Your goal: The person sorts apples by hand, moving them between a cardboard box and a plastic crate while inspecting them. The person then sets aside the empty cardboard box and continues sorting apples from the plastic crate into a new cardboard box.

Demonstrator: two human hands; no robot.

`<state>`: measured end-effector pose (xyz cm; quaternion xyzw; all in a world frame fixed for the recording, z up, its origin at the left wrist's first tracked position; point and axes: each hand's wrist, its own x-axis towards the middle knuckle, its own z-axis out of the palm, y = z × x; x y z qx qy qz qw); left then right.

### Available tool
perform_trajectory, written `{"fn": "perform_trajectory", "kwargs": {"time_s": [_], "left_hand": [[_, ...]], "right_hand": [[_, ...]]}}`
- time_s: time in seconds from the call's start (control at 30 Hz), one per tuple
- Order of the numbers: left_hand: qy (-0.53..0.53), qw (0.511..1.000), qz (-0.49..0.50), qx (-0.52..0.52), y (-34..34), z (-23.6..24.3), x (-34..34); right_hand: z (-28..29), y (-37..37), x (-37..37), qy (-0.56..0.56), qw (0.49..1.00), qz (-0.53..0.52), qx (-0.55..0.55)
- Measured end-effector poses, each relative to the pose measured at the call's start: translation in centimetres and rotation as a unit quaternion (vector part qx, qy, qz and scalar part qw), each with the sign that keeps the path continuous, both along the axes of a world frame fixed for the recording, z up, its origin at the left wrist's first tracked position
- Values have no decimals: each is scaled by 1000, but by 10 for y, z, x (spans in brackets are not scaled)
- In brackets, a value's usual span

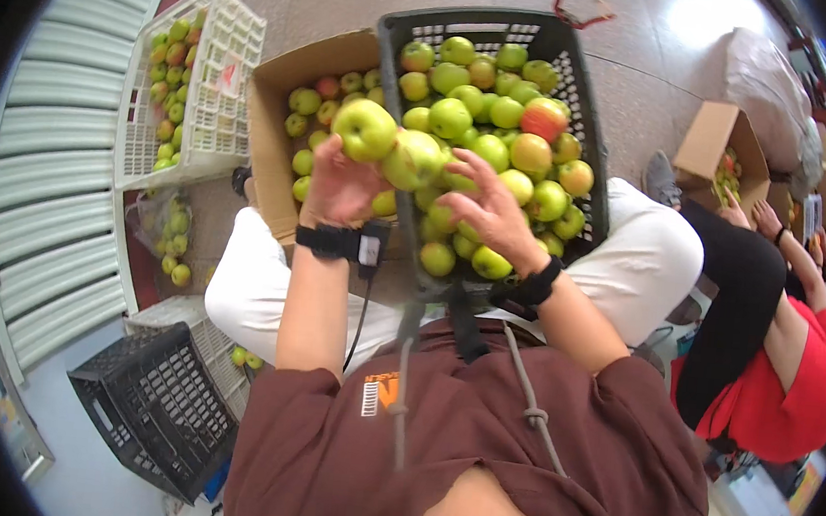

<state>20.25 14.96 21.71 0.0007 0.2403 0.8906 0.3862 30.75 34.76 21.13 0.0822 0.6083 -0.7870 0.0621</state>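
Observation:
My left hand (336, 189) holds a green apple (364, 129) up over the edge between a cardboard box (287, 69) of apples and a black plastic crate (578, 67) full of green and reddish apples. A second green apple (413, 161) is just beside it, between my two hands; I cannot tell which hand supports it. My right hand (485, 205) is over the crate with fingers spread, close to that second apple.
At left stand a white crate (204, 135) of apples, a bag of apples (167, 234) and an empty black crate (145, 392). At right a co-worker in red (780, 403) reaches toward another cardboard box (699, 140), near a large pale sack (757, 81).

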Motion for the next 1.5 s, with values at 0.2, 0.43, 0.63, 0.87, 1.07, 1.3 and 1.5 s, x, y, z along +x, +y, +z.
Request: {"fn": "perform_trajectory", "kwargs": {"time_s": [0.2,0.43,0.63,0.87,1.07,1.3,1.5], "left_hand": [[23,996,-32,-85,35,7,58],[173,868,-98,-455,30,11,79],[517,503,-101,-685,49,-1,96],[539,355,-128,-753,56,-18,104],[499,346,-189,-772,61,-15,112],[587,463,95,-658,47,-37,92],[286,728,167,-600,-8,-38,43]], "right_hand": [[1,34,11,-74,992,-11,98],[2,89,26,24,816,-190,546],[-9,111,34,-91,776,-165,602],[-24,112,38,-6,783,-181,595],[-5,115,44,-48,800,-127,585],[-13,107,39,134,792,-228,550],[6,91,40,197,779,-242,544]]}}
